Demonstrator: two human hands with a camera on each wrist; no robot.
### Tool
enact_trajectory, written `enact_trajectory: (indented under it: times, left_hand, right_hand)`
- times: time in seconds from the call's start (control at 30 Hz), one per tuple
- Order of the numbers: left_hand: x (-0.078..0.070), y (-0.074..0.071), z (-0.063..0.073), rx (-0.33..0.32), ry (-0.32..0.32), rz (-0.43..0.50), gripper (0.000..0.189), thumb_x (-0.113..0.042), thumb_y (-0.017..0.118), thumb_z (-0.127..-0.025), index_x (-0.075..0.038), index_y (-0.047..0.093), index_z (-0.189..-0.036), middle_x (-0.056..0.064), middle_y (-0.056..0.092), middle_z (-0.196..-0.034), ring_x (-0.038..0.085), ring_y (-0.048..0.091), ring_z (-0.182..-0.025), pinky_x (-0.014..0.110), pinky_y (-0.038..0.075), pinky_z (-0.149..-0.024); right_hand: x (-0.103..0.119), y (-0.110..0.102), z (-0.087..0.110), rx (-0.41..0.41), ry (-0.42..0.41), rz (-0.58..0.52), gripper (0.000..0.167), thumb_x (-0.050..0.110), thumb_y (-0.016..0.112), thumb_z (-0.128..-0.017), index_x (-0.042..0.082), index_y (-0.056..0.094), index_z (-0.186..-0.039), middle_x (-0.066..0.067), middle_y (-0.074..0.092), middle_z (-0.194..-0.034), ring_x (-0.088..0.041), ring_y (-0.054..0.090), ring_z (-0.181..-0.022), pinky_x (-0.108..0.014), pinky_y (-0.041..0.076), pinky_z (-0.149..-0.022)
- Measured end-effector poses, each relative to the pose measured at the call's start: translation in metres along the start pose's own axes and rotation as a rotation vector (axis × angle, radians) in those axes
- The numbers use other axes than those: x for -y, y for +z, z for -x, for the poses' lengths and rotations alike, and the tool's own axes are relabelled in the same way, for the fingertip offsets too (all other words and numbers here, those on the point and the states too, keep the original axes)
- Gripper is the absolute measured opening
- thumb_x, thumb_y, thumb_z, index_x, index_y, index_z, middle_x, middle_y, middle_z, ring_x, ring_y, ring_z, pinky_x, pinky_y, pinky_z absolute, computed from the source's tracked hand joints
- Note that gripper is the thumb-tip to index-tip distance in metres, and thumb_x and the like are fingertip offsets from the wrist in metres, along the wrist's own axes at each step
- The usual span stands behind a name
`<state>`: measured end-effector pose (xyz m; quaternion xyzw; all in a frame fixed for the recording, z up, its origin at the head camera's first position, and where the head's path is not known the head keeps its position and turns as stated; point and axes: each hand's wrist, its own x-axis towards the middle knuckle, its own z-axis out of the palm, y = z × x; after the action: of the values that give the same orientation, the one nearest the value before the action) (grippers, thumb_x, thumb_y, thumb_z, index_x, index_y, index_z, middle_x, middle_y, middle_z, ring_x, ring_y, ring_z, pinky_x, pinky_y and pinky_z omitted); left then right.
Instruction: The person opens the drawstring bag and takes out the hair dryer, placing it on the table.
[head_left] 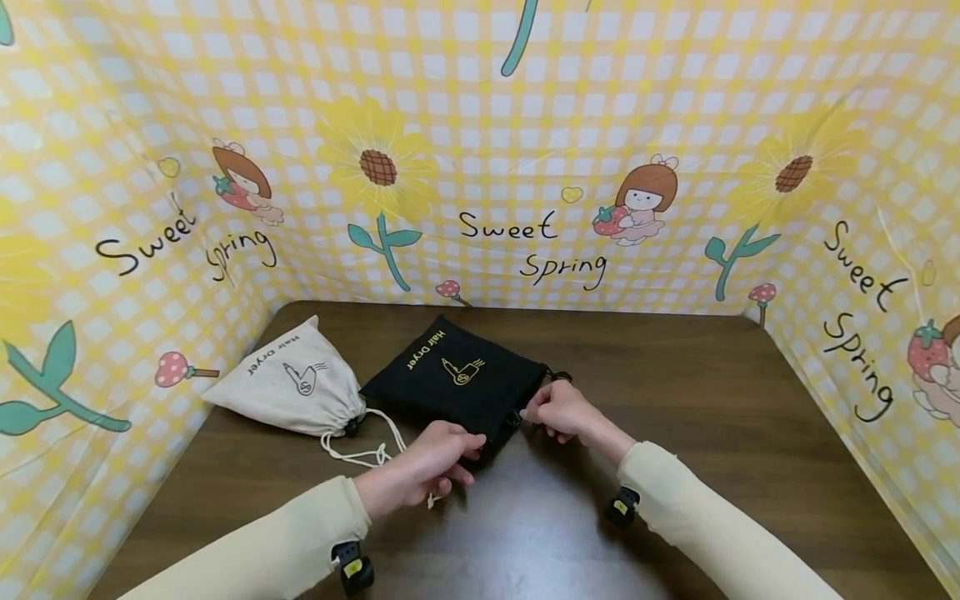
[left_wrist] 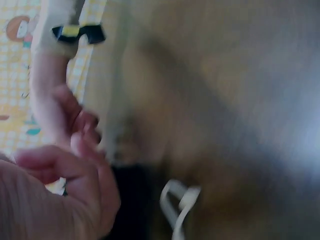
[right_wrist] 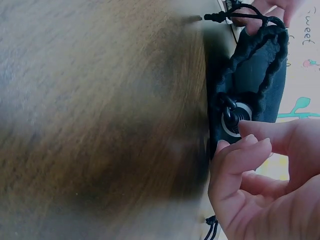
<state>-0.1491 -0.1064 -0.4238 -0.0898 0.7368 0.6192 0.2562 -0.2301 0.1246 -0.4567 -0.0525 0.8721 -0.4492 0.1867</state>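
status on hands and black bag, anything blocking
Left hand, right hand at black bag. Bag open, on table. White cord passes beneath left hand, could snag.

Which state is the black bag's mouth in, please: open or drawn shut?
Open: the right wrist view shows the gathered rim of the black bag parted, with a round, pale-edged object visible in the opening.

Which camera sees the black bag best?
The head view: the black bag shows nearly whole, yellow picture included. The right wrist shows its open mouth; the left wrist, apparently only a dark patch.
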Motion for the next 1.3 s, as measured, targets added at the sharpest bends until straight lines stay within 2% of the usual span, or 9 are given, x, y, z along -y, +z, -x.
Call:
enact_trajectory:
  times: [0.13, 0.27, 0.5, 0.63, 0.73, 0.9, 1.0, 1.13, 1.3]
  left_hand:
    - [-0.013, -0.019, -0.004, 0.053, 0.104, -0.369, 0.028, -0.024, 0.063, -0.106, 0.001, 0.072, -0.098, 0.011, 0.075, -0.088, 0.014, 0.066, -0.051, 0.02, 0.039, -0.043]
    - [-0.03, -0.048, -0.015, -0.025, 0.289, -0.742, 0.031, -0.022, 0.066, -0.105, -0.006, 0.075, -0.08, 0.004, 0.072, -0.067, 0.017, 0.069, -0.05, 0.027, 0.051, -0.049]
    - [-0.068, -0.111, -0.051, -0.293, 0.432, -0.848, 0.023, -0.018, 0.065, -0.103, 0.0, 0.079, -0.104, 0.012, 0.075, -0.089, 0.029, 0.071, -0.079, 0.042, 0.058, -0.073]
    - [-0.074, -0.135, -0.072, -0.341, 0.421, -0.933, 0.024, -0.015, 0.063, -0.101, 0.002, 0.078, -0.105, 0.016, 0.075, -0.102, 0.036, 0.069, -0.097, 0.049, 0.054, -0.088]
    - [-0.063, -0.151, -0.103, -0.307, 0.381, -0.96, 0.026, -0.018, 0.061, -0.101, -0.001, 0.073, -0.086, 0.013, 0.068, -0.081, 0.032, 0.063, -0.076, 0.047, 0.053, -0.077]
    - [-0.004, -0.208, -0.218, -0.271, 0.301, -0.996, 0.037, -0.025, 0.058, -0.097, -0.014, 0.055, -0.062, 0.003, 0.043, -0.055, 0.023, 0.037, -0.049, 0.041, 0.041, -0.052]
    - [0.019, -0.227, -0.264, -0.218, 0.224, -0.993, 0.027, -0.02, 0.057, -0.091, -0.016, 0.065, -0.065, 0.002, 0.056, -0.065, 0.023, 0.047, -0.056, 0.038, 0.044, -0.054]
    - [0.018, -0.22, -0.264, -0.186, 0.201, -0.993, 0.024, -0.013, 0.055, -0.086, -0.016, 0.079, -0.081, 0.008, 0.071, -0.092, 0.029, 0.062, -0.078, 0.041, 0.051, -0.066]
    - [-0.009, -0.195, -0.216, -0.224, 0.2, -0.994, 0.03, -0.013, 0.054, -0.087, -0.009, 0.08, -0.101, 0.014, 0.072, -0.116, 0.034, 0.065, -0.101, 0.046, 0.054, -0.082]
  right_hand:
    - [-0.001, 0.001, 0.0, 0.006, -0.003, 0.002, 0.015, 0.02, 0.077, -0.096, 0.007, 0.076, -0.09, -0.002, 0.052, -0.059, -0.013, 0.047, -0.049, -0.026, 0.045, -0.044]
    - [0.0, 0.001, 0.0, 0.027, -0.024, 0.012, 0.015, 0.02, 0.077, -0.097, 0.007, 0.075, -0.088, -0.001, 0.051, -0.059, -0.012, 0.048, -0.05, -0.026, 0.045, -0.045]
    - [0.0, 0.003, -0.001, 0.054, -0.038, 0.032, 0.017, 0.017, 0.076, -0.098, 0.004, 0.075, -0.088, 0.0, 0.05, -0.057, -0.012, 0.048, -0.05, -0.025, 0.044, -0.045]
    - [0.001, 0.005, 0.0, 0.073, -0.051, 0.028, 0.018, 0.015, 0.074, -0.099, 0.001, 0.075, -0.088, 0.0, 0.05, -0.057, -0.011, 0.047, -0.051, -0.025, 0.043, -0.046]
    - [0.002, 0.005, 0.001, 0.067, -0.052, 0.024, 0.018, 0.015, 0.074, -0.099, 0.001, 0.075, -0.088, -0.001, 0.05, -0.058, -0.011, 0.047, -0.051, -0.026, 0.043, -0.046]
    - [0.0, 0.009, 0.001, 0.066, -0.044, 0.019, 0.017, 0.015, 0.074, -0.099, 0.002, 0.076, -0.088, -0.001, 0.051, -0.057, -0.012, 0.048, -0.051, -0.025, 0.044, -0.046]
    - [-0.001, 0.011, 0.002, 0.069, -0.027, 0.016, 0.017, 0.015, 0.075, -0.098, 0.002, 0.076, -0.087, -0.001, 0.05, -0.057, -0.012, 0.047, -0.051, -0.025, 0.043, -0.046]
    - [0.0, 0.01, 0.002, 0.057, -0.025, 0.014, 0.018, 0.015, 0.075, -0.098, 0.002, 0.075, -0.086, -0.001, 0.05, -0.056, -0.012, 0.047, -0.05, -0.026, 0.043, -0.046]
    - [0.002, 0.007, 0.0, 0.055, -0.022, 0.012, 0.017, 0.016, 0.075, -0.098, 0.003, 0.076, -0.087, 0.0, 0.051, -0.057, -0.012, 0.048, -0.05, -0.025, 0.044, -0.045]
